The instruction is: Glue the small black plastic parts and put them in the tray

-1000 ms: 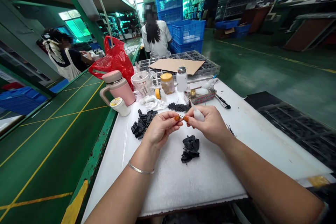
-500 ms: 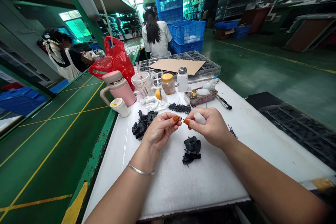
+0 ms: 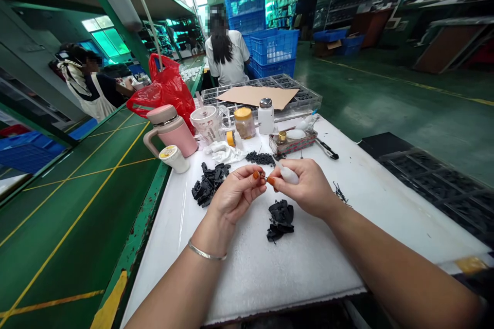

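Note:
My left hand (image 3: 238, 193) is closed, thumb and fingertips pinching a small dark part (image 3: 263, 175) whose exact kind is too small to make out. Facing it, my right hand (image 3: 311, 187) has a small white dropper bottle (image 3: 290, 176) tucked in its grip. The right thumb and fingertip also meet at a thin dark piece between the two hands. Below the right hand lies a small heap of black plastic parts (image 3: 280, 218). A larger heap of black parts (image 3: 208, 185) is left of my left hand. Tiny black rings (image 3: 259, 158) are scattered just beyond my fingers.
Along the back stand a pink thermos (image 3: 175, 136), a white tub (image 3: 175, 160), a jar with yellow lid (image 3: 244, 124), a white pump bottle (image 3: 266, 117) and a small box (image 3: 303, 142). A cutter (image 3: 327, 149) and thin black pins (image 3: 339, 194) lie right. Two people sit beyond.
The view has shifted slightly. My hands stay close together, and the fingertips have come a little nearer at the small part. The bottle remains in my right hand.

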Motion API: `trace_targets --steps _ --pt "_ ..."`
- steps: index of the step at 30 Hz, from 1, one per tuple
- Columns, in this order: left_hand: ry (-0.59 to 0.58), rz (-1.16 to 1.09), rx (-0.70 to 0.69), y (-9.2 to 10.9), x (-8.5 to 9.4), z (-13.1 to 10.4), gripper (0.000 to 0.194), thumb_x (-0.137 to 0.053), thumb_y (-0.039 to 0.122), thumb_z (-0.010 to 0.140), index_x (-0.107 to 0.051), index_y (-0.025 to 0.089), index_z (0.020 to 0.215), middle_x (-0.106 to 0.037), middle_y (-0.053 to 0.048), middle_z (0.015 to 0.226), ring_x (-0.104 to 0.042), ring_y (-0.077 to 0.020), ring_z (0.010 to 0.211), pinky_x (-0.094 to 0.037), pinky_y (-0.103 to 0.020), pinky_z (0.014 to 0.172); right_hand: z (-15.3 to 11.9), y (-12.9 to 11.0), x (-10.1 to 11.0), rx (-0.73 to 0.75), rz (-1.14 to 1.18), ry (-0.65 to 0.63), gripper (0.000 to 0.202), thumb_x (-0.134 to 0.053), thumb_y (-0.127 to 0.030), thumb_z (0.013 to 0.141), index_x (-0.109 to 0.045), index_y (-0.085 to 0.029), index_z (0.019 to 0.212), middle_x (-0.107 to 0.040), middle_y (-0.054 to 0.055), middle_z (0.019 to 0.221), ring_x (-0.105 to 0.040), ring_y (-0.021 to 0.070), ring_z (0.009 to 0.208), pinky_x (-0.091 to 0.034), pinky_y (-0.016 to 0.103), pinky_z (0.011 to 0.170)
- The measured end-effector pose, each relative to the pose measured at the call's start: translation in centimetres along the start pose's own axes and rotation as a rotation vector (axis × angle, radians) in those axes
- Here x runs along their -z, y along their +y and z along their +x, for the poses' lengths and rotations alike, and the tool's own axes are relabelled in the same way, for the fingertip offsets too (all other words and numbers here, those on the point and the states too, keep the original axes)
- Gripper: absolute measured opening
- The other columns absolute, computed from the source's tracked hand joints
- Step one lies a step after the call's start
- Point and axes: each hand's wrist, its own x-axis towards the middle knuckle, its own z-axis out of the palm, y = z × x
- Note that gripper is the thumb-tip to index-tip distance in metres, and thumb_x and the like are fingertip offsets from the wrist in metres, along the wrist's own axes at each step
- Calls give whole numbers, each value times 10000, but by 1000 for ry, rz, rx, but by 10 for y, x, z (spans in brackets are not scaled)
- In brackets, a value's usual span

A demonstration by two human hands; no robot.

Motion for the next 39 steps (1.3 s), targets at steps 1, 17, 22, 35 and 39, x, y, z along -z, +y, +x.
trace_targets --steps 1,17,22,35,39 --pt "2 14 4 1 0 0 338 -907 188 530 -694 124 785 -661 -26 762 -640 -106 683 -564 -192 665 0 0 0 0 1 0 180 -613 -262 762 -647 -144 631 -556 -23 531 -453 95 511 -325 224 499" --pt "373 1727 -454 33 38 4 145 -633 249 813 -747 245 902 -696 -68 957 -590 -250 878 -402 -347 757 1 2 2 -47 23 22 192 -597 -278 756 -637 -153 616 -590 -5 550 -491 114 532 -355 231 511" --pt "529 2025 -283 42 51 9 217 -599 240 813 -720 250 992 -668 -96 1030 -559 -311 975 -398 -353 706 2 3 1 -45 47 20 175 -606 -278 744 -643 -150 630 -589 -5 547 -481 110 520 -345 228 489" --pt "453 1621 -402 42 40 -1 143 -639 265 786 -695 240 915 -701 -36 815 -620 -209 763 -428 -308 675 3 5 2 -46 32 25 177 -605 -280 749 -644 -153 633 -606 2 557 -508 119 532 -368 236 513" --pt "235 932 -299 40 25 -5 250 -729 298 714 -685 176 928 -695 -47 780 -624 -166 709 -494 -246 622 3 4 2 -41 7 15 173 -600 -275 757 -657 -154 647 -615 1 566 -517 122 548 -369 236 528"
